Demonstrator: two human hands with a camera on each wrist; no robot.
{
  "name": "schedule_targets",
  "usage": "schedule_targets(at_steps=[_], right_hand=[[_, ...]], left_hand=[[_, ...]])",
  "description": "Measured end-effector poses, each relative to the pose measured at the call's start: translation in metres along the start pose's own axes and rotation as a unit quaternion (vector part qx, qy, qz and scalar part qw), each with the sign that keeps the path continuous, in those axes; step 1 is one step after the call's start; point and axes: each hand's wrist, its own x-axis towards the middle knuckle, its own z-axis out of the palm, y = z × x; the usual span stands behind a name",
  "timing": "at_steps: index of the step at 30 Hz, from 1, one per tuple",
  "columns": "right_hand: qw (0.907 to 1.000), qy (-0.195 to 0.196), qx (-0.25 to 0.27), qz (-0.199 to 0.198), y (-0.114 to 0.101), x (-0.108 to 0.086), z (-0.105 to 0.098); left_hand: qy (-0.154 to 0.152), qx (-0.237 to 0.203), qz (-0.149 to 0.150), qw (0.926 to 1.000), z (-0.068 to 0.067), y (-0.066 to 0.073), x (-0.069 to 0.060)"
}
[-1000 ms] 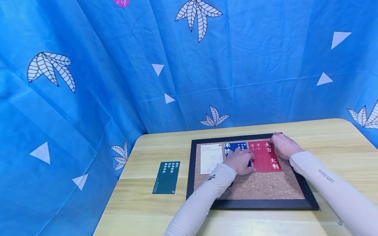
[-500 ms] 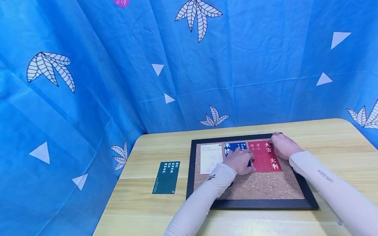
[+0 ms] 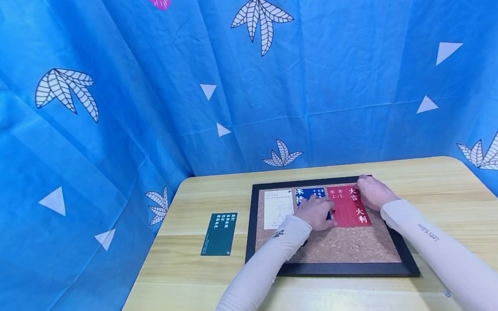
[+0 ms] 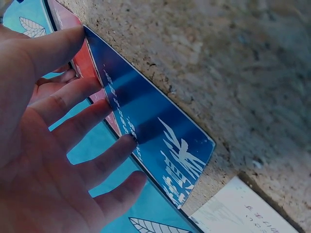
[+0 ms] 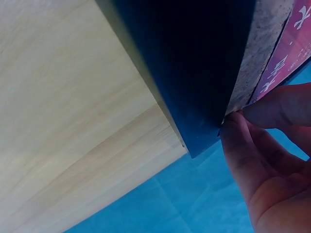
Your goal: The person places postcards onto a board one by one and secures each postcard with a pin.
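Note:
Side by side on a black-framed cork board (image 3: pixel 348 245) lie a white card (image 3: pixel 277 207), a blue card (image 3: pixel 302 194) and a red card (image 3: pixel 347 209). My left hand (image 3: pixel 317 212) rests over the blue card and the red card's left edge. In the left wrist view its fingertips (image 4: pixel 109 107) touch along the blue card's edge, the fingers fairly straight. At the red card's upper right corner is my right hand (image 3: pixel 377 194). Its thumb and index fingertips (image 5: pixel 235 121) meet there in a pinch; whatever lies between them is hidden.
A dark green card (image 3: pixel 219 234) lies on the wooden table (image 3: pixel 175 283), left of the board. A blue patterned curtain (image 3: pixel 336 95) hangs behind and along the left side. The lower half of the board shows bare cork.

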Motion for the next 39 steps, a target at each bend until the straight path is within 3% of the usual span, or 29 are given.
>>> schedule_targets(at_steps=[39], right_hand=[[0.9995, 0.02, -0.016, -0.016, -0.0016, -0.0012, 0.0015]], left_hand=[[0.0, -0.008, 0.001, 1.0, 0.0015, -0.003, 0.0032]])
